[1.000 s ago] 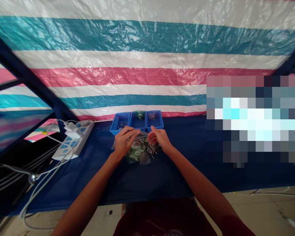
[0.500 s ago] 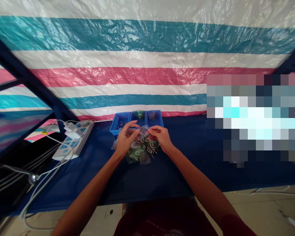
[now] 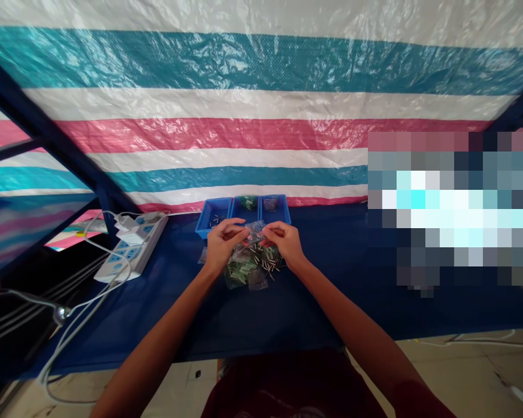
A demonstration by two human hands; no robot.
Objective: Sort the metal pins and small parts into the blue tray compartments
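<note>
A small clear plastic bag [image 3: 255, 230] is stretched between my two hands. My left hand [image 3: 223, 242] pinches its left side between thumb and fingers, and my right hand [image 3: 285, 239] pinches the right side. Below them lies a heap of thin metal pins [image 3: 270, 260], beside green pieces in clear wrapping [image 3: 242, 273] and another small clear bag [image 3: 257, 280]. Just behind my hands are three joined blue bins: the left bin [image 3: 212, 210] has a few pins, the middle bin [image 3: 246, 203] green items, the right bin [image 3: 270, 203] small clear packets.
A white power strip [image 3: 133, 249] with plugs and cables lies on the dark blue table [image 3: 253, 331] at the left. Loose white cables [image 3: 65, 342] hang over the front edge. Behind stands a striped plastic sheet [image 3: 244, 133]. The right side is pixelated.
My left hand's fingers have closed in toward the bag, which now sits taut between both hands. The bins and the heap have stayed put.
</note>
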